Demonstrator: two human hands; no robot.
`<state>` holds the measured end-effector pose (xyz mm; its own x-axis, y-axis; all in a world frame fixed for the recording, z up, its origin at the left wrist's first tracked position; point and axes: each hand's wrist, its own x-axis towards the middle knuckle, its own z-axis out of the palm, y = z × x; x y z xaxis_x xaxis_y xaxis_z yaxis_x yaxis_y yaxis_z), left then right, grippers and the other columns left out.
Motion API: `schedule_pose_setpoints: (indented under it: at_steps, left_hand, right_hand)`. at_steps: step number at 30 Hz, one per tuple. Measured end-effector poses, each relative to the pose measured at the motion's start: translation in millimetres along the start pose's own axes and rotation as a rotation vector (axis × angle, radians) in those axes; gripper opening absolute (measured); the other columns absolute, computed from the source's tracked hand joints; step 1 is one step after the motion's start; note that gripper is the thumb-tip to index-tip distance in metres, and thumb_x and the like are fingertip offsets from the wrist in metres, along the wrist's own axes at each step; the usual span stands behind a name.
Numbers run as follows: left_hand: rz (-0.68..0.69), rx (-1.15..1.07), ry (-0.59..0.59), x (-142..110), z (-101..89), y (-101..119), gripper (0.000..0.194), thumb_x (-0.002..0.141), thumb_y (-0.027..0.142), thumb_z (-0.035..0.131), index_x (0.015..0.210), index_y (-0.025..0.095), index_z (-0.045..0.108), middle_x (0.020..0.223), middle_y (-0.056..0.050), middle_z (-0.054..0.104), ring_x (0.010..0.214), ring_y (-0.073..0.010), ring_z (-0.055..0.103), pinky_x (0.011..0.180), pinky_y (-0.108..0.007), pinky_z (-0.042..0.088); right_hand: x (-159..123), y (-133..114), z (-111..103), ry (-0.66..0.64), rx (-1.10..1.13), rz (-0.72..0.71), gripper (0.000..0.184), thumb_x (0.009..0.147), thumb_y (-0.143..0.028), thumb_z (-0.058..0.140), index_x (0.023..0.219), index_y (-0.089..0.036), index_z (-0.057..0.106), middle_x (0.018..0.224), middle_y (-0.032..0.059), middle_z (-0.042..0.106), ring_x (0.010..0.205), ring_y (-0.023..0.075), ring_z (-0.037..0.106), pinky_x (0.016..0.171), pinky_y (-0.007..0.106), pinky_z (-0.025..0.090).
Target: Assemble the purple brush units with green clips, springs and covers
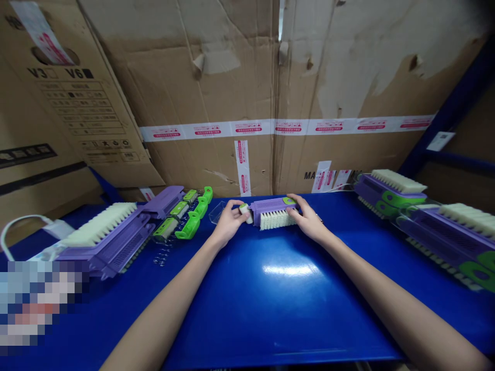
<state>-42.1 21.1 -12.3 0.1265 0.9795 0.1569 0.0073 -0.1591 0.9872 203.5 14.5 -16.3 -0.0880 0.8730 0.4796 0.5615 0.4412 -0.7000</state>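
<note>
In the middle of the blue table lies a purple brush (266, 206) with white bristles along its near side and a green patch near its right end. My right hand (307, 219) grips that right end, fingers over the top and thumb at the front. Between the fingertips of my left hand (229, 224) is a small white and green block (245, 210), held close against the brush's left end. Whether the block touches the brush I cannot tell. Just behind my left hand sits a clear plastic piece (215, 212), partly hidden.
Left of my hands are bright green clips (189, 226), green and grey blocks (167, 229), small springs (161, 255) and stacked purple brushes (104, 252) beside a white cable (11, 221). More purple and green brushes (436, 234) stand at right. Cardboard (209, 87) walls the back.
</note>
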Motion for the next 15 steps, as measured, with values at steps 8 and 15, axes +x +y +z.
schedule_pose_setpoints:
  at_steps: [8, 15]
  left_hand:
    - [0.067, 0.116, -0.026, 0.7, -0.1, 3.7, 0.04, 0.066, 0.026, 0.071, 0.093, 0.018, 0.043, 0.086, -0.006, 0.07, 0.084, -0.0195, 0.069, 0.08, -0.036, 0.052]
    - [0.073, 0.131, -0.036, 2.2, -2.0, 3.2, 0.037, 0.062, 0.02, 0.072, 0.087, 0.017, 0.045, 0.078, -0.004, 0.07, 0.071, -0.018, 0.069, 0.071, -0.032, 0.053]
  right_hand:
    - [0.2, -0.7, -0.7, -0.008, 0.088, 0.096, 0.056, 0.08, -0.045, 0.055, 0.129, -0.021, 0.045, 0.129, 0.0118, 0.052, 0.121, 0.0256, 0.048, 0.104, 0.046, 0.035]
    - [-2.6, -6.6, 3.5, -0.002, 0.251, 0.192, 0.071, 0.077, -0.051, 0.061, 0.138, -0.023, 0.038, 0.135, 0.0099, 0.049, 0.121, 0.0242, 0.049, 0.106, 0.041, 0.036]
